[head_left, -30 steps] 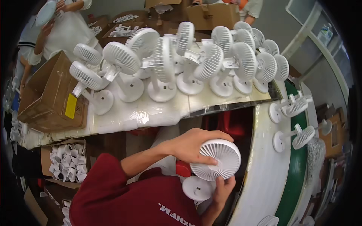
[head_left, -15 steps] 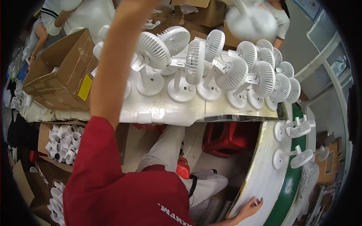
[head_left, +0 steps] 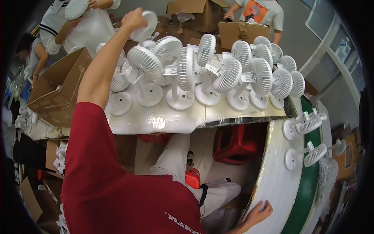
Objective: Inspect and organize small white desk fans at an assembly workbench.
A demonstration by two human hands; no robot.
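Crowding the white surface (head_left: 163,119) ahead of you, a row of white desk fans (head_left: 218,74) is standing on round bases, heads tilted in different directions. You are stretching your left arm, in its red sleeve, far out over that row, and your left hand (head_left: 134,19) is closing its fingers round the rim of a white fan head (head_left: 147,24), holding it up at the far edge of the surface, above the nearest standing fans. Your right hand (head_left: 259,212) is lying low at the bottom of the view, fingers spread and pressing flat on the white curved conveyor edge (head_left: 272,171), holding nothing. Two more fans (head_left: 307,124) are lying on that conveyor beside its green belt (head_left: 307,187). An open cardboard box (head_left: 58,87) is sitting at the left end of the surface, and a red stool (head_left: 237,142) is showing underneath. Other people are working at the far side, one lifting a white fan part (head_left: 76,7).
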